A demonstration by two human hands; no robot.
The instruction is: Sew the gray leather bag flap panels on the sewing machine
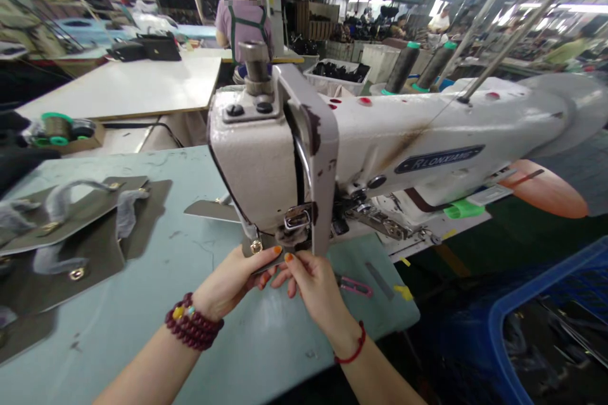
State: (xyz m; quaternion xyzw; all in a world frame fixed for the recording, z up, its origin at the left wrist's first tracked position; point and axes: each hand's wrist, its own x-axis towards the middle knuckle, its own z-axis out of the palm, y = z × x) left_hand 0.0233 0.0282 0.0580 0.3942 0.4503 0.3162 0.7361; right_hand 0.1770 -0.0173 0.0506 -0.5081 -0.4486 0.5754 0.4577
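A white sewing machine (266, 171) stands over the pale green tabletop. Under its head lies a dark grey-brown bag panel (266, 261) with a gold ring fitting, its near edge between my two hands. My left hand (237, 278) pinches that edge, thumb on top and fingers beneath. Close beside it, my right hand (311, 281) grips the same edge, thumb tip almost meeting the left one. The machine head hides the needle area and much of the panel; a corner of dark panel (213, 209) shows beyond it on the left.
At left lie several stacked panels (99, 266) with plastic-wrapped handles. Pink-handled thread snips (355, 286) and a thin grey strip (379, 280) rest right of my hands. A blue basket (498, 329) holding panels stands low right. Another person (244, 19) works behind a white table (128, 85).
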